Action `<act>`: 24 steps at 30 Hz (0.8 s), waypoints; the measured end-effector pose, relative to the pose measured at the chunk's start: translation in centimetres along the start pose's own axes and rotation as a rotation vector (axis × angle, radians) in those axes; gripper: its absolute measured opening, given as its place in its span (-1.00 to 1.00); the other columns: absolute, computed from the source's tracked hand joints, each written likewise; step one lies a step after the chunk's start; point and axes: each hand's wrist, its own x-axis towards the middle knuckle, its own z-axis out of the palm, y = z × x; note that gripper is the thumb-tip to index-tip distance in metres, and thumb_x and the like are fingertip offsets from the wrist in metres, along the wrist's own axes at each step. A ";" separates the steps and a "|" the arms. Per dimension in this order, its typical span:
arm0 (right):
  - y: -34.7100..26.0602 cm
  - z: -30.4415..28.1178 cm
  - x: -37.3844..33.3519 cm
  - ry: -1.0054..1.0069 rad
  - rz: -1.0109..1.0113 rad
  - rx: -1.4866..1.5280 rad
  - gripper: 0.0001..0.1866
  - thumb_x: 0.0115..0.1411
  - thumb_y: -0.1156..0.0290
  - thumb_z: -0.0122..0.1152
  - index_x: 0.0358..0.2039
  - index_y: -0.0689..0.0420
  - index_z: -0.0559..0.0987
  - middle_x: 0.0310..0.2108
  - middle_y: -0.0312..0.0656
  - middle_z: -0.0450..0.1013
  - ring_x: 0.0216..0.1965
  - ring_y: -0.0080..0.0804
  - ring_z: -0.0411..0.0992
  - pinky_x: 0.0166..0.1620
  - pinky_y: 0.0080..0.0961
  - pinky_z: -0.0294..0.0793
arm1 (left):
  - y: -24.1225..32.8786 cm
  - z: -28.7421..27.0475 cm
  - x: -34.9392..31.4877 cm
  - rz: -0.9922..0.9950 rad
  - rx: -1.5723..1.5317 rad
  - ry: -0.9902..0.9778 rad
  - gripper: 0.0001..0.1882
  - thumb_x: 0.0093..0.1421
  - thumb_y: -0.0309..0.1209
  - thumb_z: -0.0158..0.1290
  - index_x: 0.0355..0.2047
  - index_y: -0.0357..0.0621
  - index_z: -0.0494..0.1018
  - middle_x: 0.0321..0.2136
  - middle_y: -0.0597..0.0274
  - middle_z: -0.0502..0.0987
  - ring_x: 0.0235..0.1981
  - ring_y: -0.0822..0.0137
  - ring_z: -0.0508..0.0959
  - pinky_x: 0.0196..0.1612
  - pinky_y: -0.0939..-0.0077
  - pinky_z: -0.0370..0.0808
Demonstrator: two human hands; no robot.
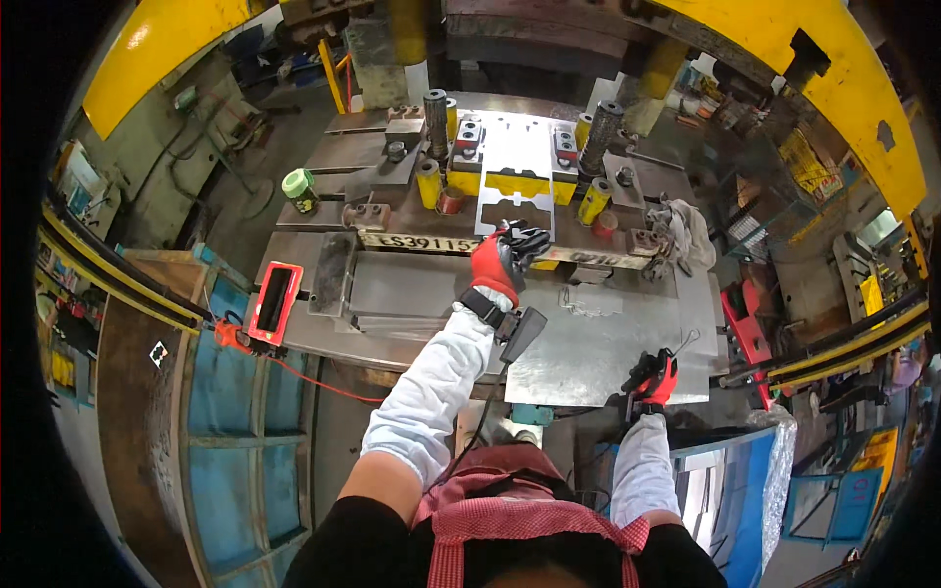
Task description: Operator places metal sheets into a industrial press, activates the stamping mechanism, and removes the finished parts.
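Note:
My left hand (pixel 500 263), in a red and black glove, reaches to the near edge of a sheet-metal strip (pixel 516 204) with notched cutouts. Its fingers are closed at that edge, partly hiding it. The strip lies in a press die with yellow blocks (pixel 470 183) and dark guide posts (pixel 435 118). My right hand (pixel 654 377), gloved alike, is closed over the right part of a flat metal sheet (pixel 578 363) near the table's front edge. A thin wire hook (pixel 686 339) with a looped end sticks out of its fingers.
A red-framed box (pixel 275 304) stands at the table's left edge. Behind it sits a green-capped jar (pixel 299 186). Grey rags (pixel 689 235) lie right of the die. A thin bent wire (pixel 585 302) rests on the sheet. Yellow press frame parts (pixel 162 49) arch overhead.

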 end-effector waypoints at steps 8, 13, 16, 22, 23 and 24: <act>-0.1 -1.2 0.0 -0.064 0.036 0.090 -0.76 0.11 0.19 0.07 -0.44 0.09 0.35 -0.65 -0.14 0.40 -0.79 -0.30 0.32 -0.73 -0.38 0.35 | 4.2 2.5 1.3 -0.507 -0.866 0.498 -0.63 0.29 -0.22 -0.30 -0.15 -0.32 0.27 -0.20 -0.16 0.44 -0.18 -0.08 0.49 -0.07 0.10 0.45; -1.2 0.6 -1.5 -0.028 0.054 0.071 -0.76 0.10 0.18 0.07 -0.47 0.08 0.34 -0.68 -0.16 0.37 -0.79 -0.31 0.31 -0.72 -0.38 0.35 | 3.8 1.4 1.2 -0.561 -0.942 0.498 -0.60 0.30 -0.21 -0.30 -0.13 -0.36 0.26 -0.20 -0.23 0.44 -0.17 -0.15 0.48 -0.11 0.11 0.48; -0.8 0.3 -1.0 -0.037 0.066 0.082 -0.75 0.10 0.17 0.06 -0.46 0.09 0.36 -0.68 -0.17 0.36 -0.77 -0.30 0.30 -0.71 -0.36 0.34 | 2.1 0.5 0.5 -0.185 -0.287 0.237 -0.61 0.29 -0.22 -0.30 -0.14 -0.36 0.25 -0.20 -0.23 0.44 -0.17 -0.15 0.48 -0.10 0.09 0.46; 0.5 -1.8 1.0 -0.042 0.059 0.110 -0.73 0.09 0.18 0.08 -0.52 0.10 0.35 -0.71 -0.19 0.32 -0.79 -0.31 0.28 -0.71 -0.36 0.34 | 4.1 2.3 1.8 -0.549 -0.897 0.562 -0.64 0.29 -0.27 -0.33 -0.13 -0.37 0.23 -0.17 -0.25 0.42 -0.12 -0.15 0.44 -0.03 0.08 0.41; 0.6 -2.1 1.3 -0.073 0.106 0.141 -0.74 0.09 0.20 0.09 -0.57 0.07 0.32 -0.73 -0.21 0.31 -0.81 -0.35 0.27 -0.72 -0.41 0.34 | 4.3 2.4 1.9 -0.544 -0.874 0.543 -0.64 0.30 -0.28 -0.34 -0.13 -0.37 0.23 -0.17 -0.25 0.41 -0.11 -0.15 0.44 -0.01 0.09 0.40; 0.5 -1.5 1.0 -0.073 0.109 0.144 -0.74 0.09 0.20 0.09 -0.57 0.07 0.32 -0.73 -0.21 0.31 -0.81 -0.35 0.27 -0.72 -0.41 0.34 | 4.1 2.1 1.7 -0.534 -0.850 0.533 -0.64 0.30 -0.28 -0.35 -0.13 -0.38 0.23 -0.16 -0.26 0.41 -0.10 -0.15 0.43 0.01 0.09 0.38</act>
